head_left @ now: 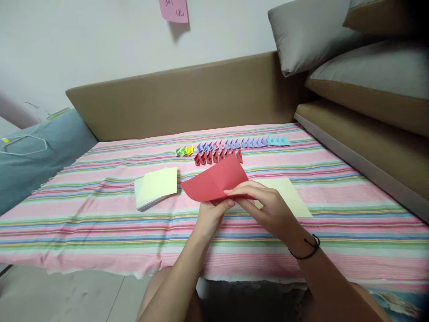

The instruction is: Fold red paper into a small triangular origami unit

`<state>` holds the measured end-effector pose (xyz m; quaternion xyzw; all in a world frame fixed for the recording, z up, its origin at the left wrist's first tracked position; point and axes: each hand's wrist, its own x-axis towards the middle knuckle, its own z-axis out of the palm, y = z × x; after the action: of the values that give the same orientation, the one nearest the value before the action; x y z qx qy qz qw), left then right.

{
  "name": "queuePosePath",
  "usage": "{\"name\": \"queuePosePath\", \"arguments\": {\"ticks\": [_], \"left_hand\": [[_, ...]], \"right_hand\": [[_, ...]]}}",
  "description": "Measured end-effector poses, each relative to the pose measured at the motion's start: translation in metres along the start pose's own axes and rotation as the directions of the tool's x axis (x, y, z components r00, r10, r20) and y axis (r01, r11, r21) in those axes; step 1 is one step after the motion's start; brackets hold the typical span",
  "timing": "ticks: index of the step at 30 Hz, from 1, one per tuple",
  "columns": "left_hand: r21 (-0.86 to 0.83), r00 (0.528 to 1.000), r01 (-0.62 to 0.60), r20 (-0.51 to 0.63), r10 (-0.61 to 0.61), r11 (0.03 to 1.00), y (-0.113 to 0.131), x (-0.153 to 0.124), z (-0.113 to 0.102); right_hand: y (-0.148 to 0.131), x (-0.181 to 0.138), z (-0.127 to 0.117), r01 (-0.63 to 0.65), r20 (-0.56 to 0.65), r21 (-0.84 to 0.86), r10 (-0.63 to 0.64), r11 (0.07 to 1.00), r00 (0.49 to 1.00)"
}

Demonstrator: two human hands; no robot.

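A sheet of red paper point(211, 181) is held up above the striped cloth, with a crease running through its middle. My left hand point(212, 214) grips its lower edge from below, thumb on the near side and the other fingers mostly hidden behind. From the right, my right hand point(261, 201) pinches the sheet near its lower right edge. Beneath that hand lies a pale yellow sheet point(291, 197), partly covered. To the left sits a stack of paper point(157, 185) with pale yellow on top. Behind the red sheet stands a row of small folded red paper pieces point(209, 157), some partly hidden.
Farther back runs a row of folded purple, pink and blue paper pieces point(248, 143), with green and yellow ones point(184, 150) at its left end. The striped cloth point(110, 223) covers the seat. Grey cushions point(311, 31) pile up at right; a sofa backrest point(184, 98) rises behind.
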<state>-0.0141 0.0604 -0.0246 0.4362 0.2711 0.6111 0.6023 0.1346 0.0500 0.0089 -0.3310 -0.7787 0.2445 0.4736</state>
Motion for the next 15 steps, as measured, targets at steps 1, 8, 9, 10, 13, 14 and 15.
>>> {"name": "queuePosePath", "arguments": {"ticks": [1, 8, 9, 10, 13, 14, 15], "left_hand": [[-0.007, 1.0, -0.008, -0.01, 0.008, 1.0, 0.001, 0.0, 0.001], [-0.085, 0.99, -0.022, -0.14, 0.01, 0.996, 0.003, -0.002, 0.015], [-0.11, 0.989, -0.014, -0.146, -0.002, 0.994, 0.003, -0.002, 0.017], [-0.136, 0.99, -0.001, -0.137, -0.018, 0.991, 0.003, -0.003, 0.019], [-0.2, 0.993, 0.108, -0.023, -0.115, 0.974, 0.003, -0.004, 0.02], [-0.203, 0.989, 0.149, 0.013, -0.149, 0.968, 0.003, -0.004, 0.019], [-0.194, 0.983, 0.181, 0.037, -0.177, 0.964, 0.002, -0.005, 0.018]], "right_hand": [[-0.001, 0.0, -0.001, -0.056, -0.002, -0.001, 0.056, 0.998, 0.998], [0.003, -0.002, 0.002, -0.352, -0.048, 0.11, 0.359, 0.929, 0.932], [0.003, -0.002, 0.003, -0.359, -0.051, 0.119, 0.366, 0.926, 0.929], [0.004, -0.003, 0.004, -0.352, -0.068, 0.1, 0.359, 0.931, 0.931], [0.003, -0.004, 0.004, -0.216, -0.171, -0.103, 0.197, 0.971, 0.965], [0.003, -0.005, 0.004, -0.127, -0.194, -0.186, 0.09, 0.974, 0.977], [0.002, -0.005, 0.004, -0.026, -0.192, -0.254, -0.024, 0.967, 0.981]]}}
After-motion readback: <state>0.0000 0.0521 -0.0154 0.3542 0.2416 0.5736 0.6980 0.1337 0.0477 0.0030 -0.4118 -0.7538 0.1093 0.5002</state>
